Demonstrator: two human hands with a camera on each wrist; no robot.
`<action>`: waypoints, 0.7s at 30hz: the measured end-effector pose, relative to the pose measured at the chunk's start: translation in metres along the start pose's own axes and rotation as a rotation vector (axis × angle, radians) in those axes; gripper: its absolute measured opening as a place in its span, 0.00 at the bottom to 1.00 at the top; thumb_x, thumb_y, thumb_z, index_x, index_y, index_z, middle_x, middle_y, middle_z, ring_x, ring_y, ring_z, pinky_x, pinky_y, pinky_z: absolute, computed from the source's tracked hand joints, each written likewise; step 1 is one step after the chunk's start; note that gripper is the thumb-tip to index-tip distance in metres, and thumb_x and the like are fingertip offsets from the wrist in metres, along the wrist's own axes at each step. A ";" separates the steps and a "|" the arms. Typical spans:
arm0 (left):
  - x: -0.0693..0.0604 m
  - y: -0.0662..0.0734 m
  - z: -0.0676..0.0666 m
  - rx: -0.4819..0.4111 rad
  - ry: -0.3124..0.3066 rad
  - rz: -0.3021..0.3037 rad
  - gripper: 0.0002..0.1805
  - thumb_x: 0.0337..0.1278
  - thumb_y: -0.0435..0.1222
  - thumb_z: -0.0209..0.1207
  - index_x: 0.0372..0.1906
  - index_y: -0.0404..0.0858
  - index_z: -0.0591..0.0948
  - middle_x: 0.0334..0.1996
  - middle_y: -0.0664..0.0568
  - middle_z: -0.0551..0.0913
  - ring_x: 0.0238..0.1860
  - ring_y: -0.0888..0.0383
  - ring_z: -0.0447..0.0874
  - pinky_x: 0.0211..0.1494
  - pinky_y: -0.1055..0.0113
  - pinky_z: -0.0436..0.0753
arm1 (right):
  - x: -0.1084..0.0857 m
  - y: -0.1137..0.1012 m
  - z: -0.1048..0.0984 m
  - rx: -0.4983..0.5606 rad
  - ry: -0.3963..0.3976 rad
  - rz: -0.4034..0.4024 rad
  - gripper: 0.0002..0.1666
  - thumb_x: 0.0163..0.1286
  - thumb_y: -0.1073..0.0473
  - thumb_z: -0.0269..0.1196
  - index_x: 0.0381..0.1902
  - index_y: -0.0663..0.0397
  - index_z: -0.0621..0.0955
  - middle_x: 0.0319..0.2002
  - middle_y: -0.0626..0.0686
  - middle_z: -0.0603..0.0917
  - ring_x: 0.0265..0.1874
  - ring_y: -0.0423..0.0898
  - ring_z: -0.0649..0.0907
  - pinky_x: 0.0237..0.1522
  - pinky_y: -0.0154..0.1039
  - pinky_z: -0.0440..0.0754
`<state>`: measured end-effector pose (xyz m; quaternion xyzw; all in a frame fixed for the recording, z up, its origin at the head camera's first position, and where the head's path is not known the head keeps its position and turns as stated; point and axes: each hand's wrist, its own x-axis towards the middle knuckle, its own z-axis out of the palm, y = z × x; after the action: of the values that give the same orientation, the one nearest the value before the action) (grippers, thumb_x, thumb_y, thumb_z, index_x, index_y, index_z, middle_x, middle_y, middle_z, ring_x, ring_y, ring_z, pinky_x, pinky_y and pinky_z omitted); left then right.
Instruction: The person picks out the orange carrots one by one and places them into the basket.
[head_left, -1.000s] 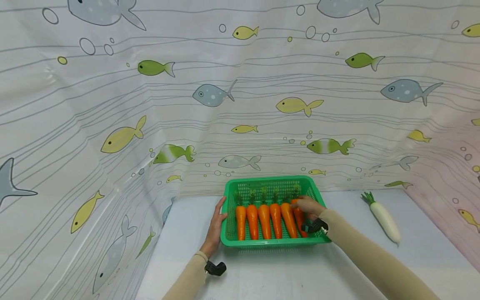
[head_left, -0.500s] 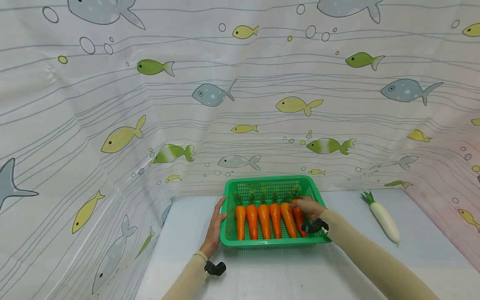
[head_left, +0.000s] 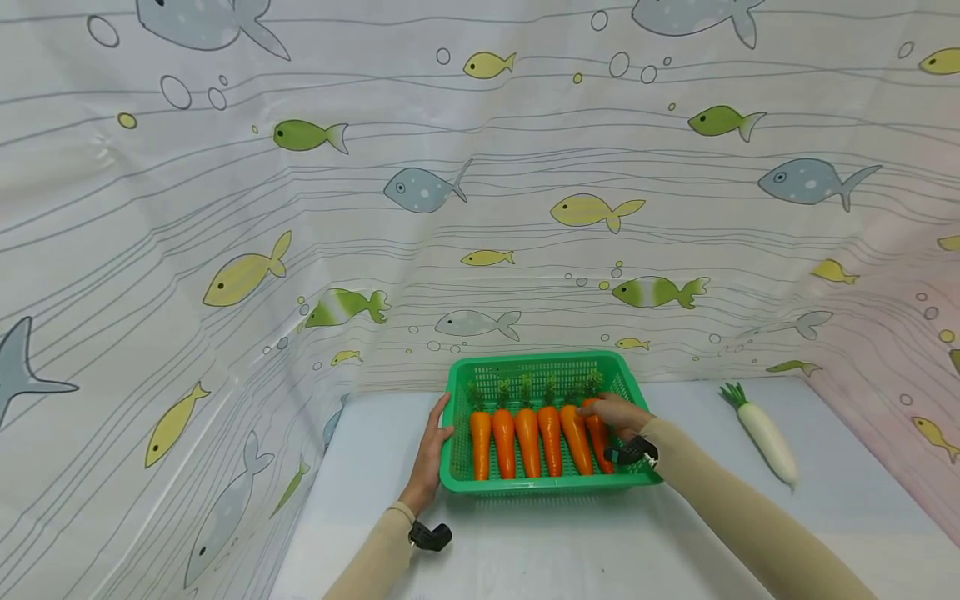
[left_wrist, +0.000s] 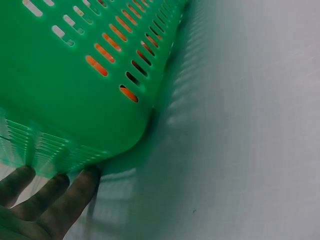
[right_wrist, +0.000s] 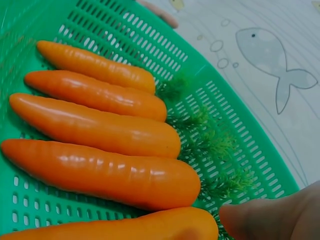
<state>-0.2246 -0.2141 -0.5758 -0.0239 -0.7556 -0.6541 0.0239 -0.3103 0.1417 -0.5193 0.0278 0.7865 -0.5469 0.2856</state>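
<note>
A green plastic basket (head_left: 525, 487) stands on the white table with several orange carrots (head_left: 528, 442) lying side by side in it, leafy tops toward the back. My left hand (head_left: 429, 458) is at the basket's left side; in the left wrist view its straight fingers (left_wrist: 70, 200) touch the outer wall from outside. My right hand (head_left: 618, 412) reaches in at the right end and holds the rightmost carrot (head_left: 597, 433) near its top. The right thumb (right_wrist: 260, 217) shows beside the greenery of the neighbouring carrot (right_wrist: 170, 225). The other right fingers are mostly hidden.
A white radish (head_left: 768, 442) with green leaves lies on the table (head_left: 540, 550) to the right of the basket. Behind and at the sides hangs a white sheet (head_left: 420, 267) printed with fish.
</note>
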 end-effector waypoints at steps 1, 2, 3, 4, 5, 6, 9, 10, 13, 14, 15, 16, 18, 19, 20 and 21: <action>0.000 0.000 0.000 -0.004 -0.002 -0.001 0.34 0.81 0.42 0.37 0.86 0.61 0.53 0.88 0.50 0.44 0.88 0.41 0.39 0.84 0.30 0.41 | 0.000 0.000 0.000 0.000 0.000 0.002 0.57 0.77 0.55 0.61 0.82 0.76 0.38 0.82 0.77 0.42 0.80 0.78 0.49 0.79 0.72 0.54; 0.001 0.000 0.000 -0.004 -0.004 -0.001 0.34 0.81 0.42 0.37 0.86 0.61 0.53 0.88 0.50 0.44 0.88 0.41 0.39 0.84 0.30 0.41 | 0.000 -0.001 -0.001 -0.003 -0.001 0.005 0.58 0.77 0.55 0.61 0.82 0.76 0.38 0.82 0.77 0.42 0.80 0.78 0.49 0.79 0.72 0.54; 0.001 0.001 0.000 -0.009 -0.004 -0.005 0.34 0.81 0.42 0.37 0.86 0.62 0.53 0.88 0.51 0.44 0.88 0.42 0.39 0.84 0.30 0.41 | 0.000 -0.001 -0.001 -0.006 -0.002 0.006 0.58 0.77 0.55 0.61 0.82 0.76 0.38 0.82 0.78 0.43 0.80 0.78 0.50 0.79 0.71 0.54; 0.001 0.001 0.000 -0.012 -0.005 -0.007 0.34 0.81 0.42 0.36 0.86 0.62 0.53 0.88 0.52 0.44 0.88 0.43 0.39 0.84 0.31 0.41 | 0.000 -0.001 -0.001 -0.010 -0.004 0.007 0.59 0.76 0.55 0.62 0.82 0.76 0.37 0.82 0.78 0.43 0.80 0.78 0.50 0.79 0.71 0.55; 0.002 0.001 0.000 -0.013 -0.007 -0.004 0.33 0.81 0.42 0.36 0.86 0.62 0.53 0.88 0.52 0.44 0.88 0.43 0.39 0.84 0.31 0.40 | 0.000 -0.001 -0.001 -0.014 -0.006 0.009 0.59 0.76 0.54 0.62 0.82 0.77 0.37 0.82 0.78 0.43 0.80 0.78 0.50 0.79 0.71 0.55; 0.002 0.002 0.000 -0.013 -0.006 -0.005 0.33 0.81 0.42 0.36 0.86 0.63 0.53 0.88 0.53 0.44 0.88 0.44 0.39 0.84 0.32 0.40 | -0.001 -0.001 -0.001 -0.016 -0.006 0.011 0.59 0.76 0.54 0.62 0.82 0.76 0.37 0.82 0.78 0.43 0.80 0.78 0.50 0.79 0.71 0.56; 0.002 0.002 0.000 -0.008 -0.006 0.006 0.33 0.82 0.42 0.35 0.86 0.62 0.53 0.88 0.52 0.44 0.88 0.43 0.39 0.84 0.31 0.41 | -0.001 -0.002 0.000 -0.028 -0.013 0.011 0.60 0.76 0.54 0.62 0.82 0.76 0.36 0.82 0.78 0.42 0.80 0.78 0.50 0.79 0.71 0.57; 0.002 0.002 -0.001 -0.008 -0.006 0.009 0.33 0.82 0.42 0.35 0.86 0.62 0.53 0.88 0.52 0.44 0.88 0.43 0.39 0.84 0.31 0.41 | -0.002 -0.002 -0.001 -0.031 -0.015 0.009 0.60 0.76 0.53 0.62 0.82 0.75 0.36 0.82 0.78 0.42 0.80 0.78 0.50 0.79 0.71 0.57; 0.004 0.003 0.000 -0.010 -0.009 0.012 0.33 0.82 0.41 0.35 0.86 0.62 0.53 0.88 0.52 0.44 0.88 0.43 0.39 0.84 0.31 0.41 | -0.003 -0.004 -0.001 -0.034 -0.020 0.000 0.59 0.77 0.53 0.61 0.82 0.75 0.36 0.82 0.77 0.41 0.81 0.77 0.49 0.79 0.71 0.56; 0.004 0.003 0.000 -0.013 -0.010 0.010 0.33 0.82 0.42 0.35 0.86 0.62 0.53 0.88 0.52 0.44 0.88 0.43 0.39 0.84 0.32 0.41 | -0.003 -0.004 -0.002 -0.037 -0.022 -0.003 0.59 0.77 0.53 0.61 0.82 0.75 0.36 0.82 0.77 0.41 0.81 0.77 0.48 0.79 0.71 0.55; 0.004 0.004 0.000 -0.016 -0.011 0.010 0.33 0.82 0.42 0.35 0.86 0.62 0.53 0.88 0.53 0.44 0.88 0.44 0.39 0.84 0.32 0.41 | -0.003 -0.005 -0.002 -0.039 -0.024 -0.005 0.59 0.78 0.53 0.61 0.82 0.75 0.36 0.82 0.77 0.41 0.81 0.77 0.48 0.79 0.71 0.55; 0.005 0.004 0.000 -0.016 -0.013 0.008 0.33 0.82 0.42 0.35 0.86 0.63 0.53 0.88 0.53 0.44 0.88 0.44 0.39 0.84 0.32 0.41 | -0.003 -0.005 -0.002 -0.034 -0.026 -0.004 0.59 0.78 0.53 0.61 0.82 0.75 0.36 0.82 0.77 0.41 0.81 0.77 0.48 0.80 0.71 0.55; 0.005 0.003 0.001 -0.014 -0.013 0.002 0.33 0.82 0.42 0.35 0.86 0.63 0.53 0.88 0.53 0.44 0.88 0.44 0.39 0.85 0.32 0.41 | -0.004 -0.005 -0.002 -0.028 -0.029 0.002 0.59 0.78 0.53 0.61 0.82 0.76 0.36 0.82 0.77 0.41 0.81 0.77 0.47 0.80 0.71 0.54; 0.004 0.003 0.001 -0.014 -0.012 -0.001 0.33 0.81 0.42 0.36 0.86 0.63 0.53 0.88 0.53 0.44 0.88 0.44 0.39 0.85 0.32 0.41 | -0.004 -0.005 -0.002 -0.024 -0.031 0.005 0.59 0.77 0.53 0.61 0.82 0.76 0.35 0.82 0.78 0.40 0.81 0.77 0.47 0.80 0.71 0.53; 0.004 0.002 0.001 -0.012 -0.011 -0.002 0.34 0.81 0.42 0.36 0.86 0.63 0.53 0.88 0.53 0.44 0.88 0.44 0.39 0.85 0.32 0.41 | -0.004 -0.004 -0.002 -0.020 -0.031 0.009 0.60 0.77 0.53 0.61 0.82 0.77 0.35 0.82 0.78 0.40 0.81 0.77 0.47 0.80 0.71 0.53; 0.004 0.001 0.001 -0.010 -0.011 -0.002 0.34 0.81 0.42 0.36 0.86 0.63 0.53 0.88 0.53 0.44 0.88 0.44 0.39 0.84 0.32 0.41 | -0.004 -0.004 -0.002 -0.018 -0.032 0.011 0.60 0.77 0.53 0.62 0.82 0.77 0.35 0.82 0.78 0.40 0.81 0.77 0.47 0.80 0.71 0.53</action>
<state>-0.2282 -0.2134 -0.5743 -0.0269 -0.7525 -0.6578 0.0193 -0.3090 0.1426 -0.5133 0.0209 0.7867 -0.5384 0.3013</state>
